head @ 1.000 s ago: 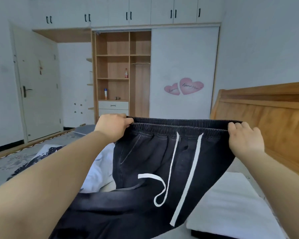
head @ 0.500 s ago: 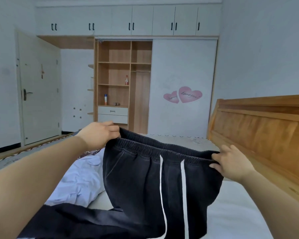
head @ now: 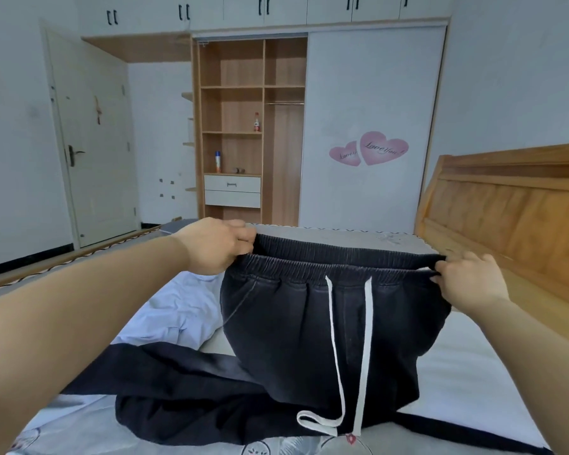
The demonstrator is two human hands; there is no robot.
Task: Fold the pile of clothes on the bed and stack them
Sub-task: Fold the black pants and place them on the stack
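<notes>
The person holds a pair of dark trousers [head: 326, 326] up by the elastic waistband, stretched out above the bed [head: 467, 382]. The left hand [head: 216, 246] grips the waistband's left end with its fingers curled round the cloth; the right hand [head: 470, 284] pinches the right end between thumb and fingers. Two white drawstrings [head: 363, 349] hang down the front of the trousers, one ending in a loop low over the mattress. The trouser legs trail down onto the bed and lie crumpled toward the left of it. A pale blue garment [head: 181, 315] lies rumpled on the bed just left of the trousers, under the left forearm. The wooden headboard [head: 513, 218] rises at the bed's right side. Beyond the bed's far edge stands an open wardrobe [head: 243, 126], with a white door [head: 96, 133] to its left
</notes>
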